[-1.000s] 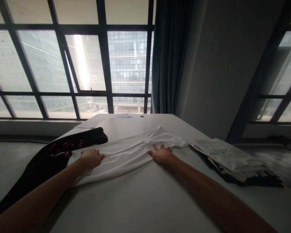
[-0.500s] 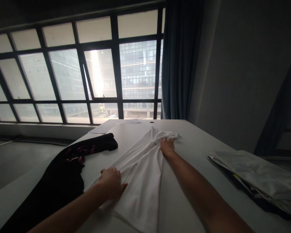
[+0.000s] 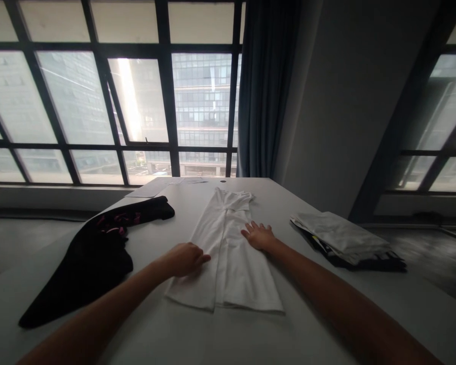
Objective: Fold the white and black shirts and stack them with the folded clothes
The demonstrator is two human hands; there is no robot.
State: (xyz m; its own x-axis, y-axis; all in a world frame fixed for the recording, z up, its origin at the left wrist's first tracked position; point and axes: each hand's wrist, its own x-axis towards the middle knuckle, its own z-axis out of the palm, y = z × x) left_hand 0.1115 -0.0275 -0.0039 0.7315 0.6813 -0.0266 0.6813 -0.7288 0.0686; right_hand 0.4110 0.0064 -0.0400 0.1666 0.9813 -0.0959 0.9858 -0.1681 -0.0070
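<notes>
A white garment lies lengthwise on the white table, with a long seam or folded edge down its middle and its straight hem toward me. My left hand is over the garment's left half, fingers bent down and thumb stretched out to the right; its fingertips are partly hidden and it grips no visible bunch of cloth. On the right edge of the garment rests my right hand, open and flat with its fingers spread. The far end of the garment is narrower and wrinkled.
To the left lies a black garment with pink marks. A stack of folded clothes, white on top and dark below, sits at the right. Sheets of paper lie at the far left corner, before the windows and a blue curtain.
My right hand has come back toward me along the garment's right edge and spread flat. My left hand has shifted right over the cloth. The near hem now lies flatter. My view has turned right.
</notes>
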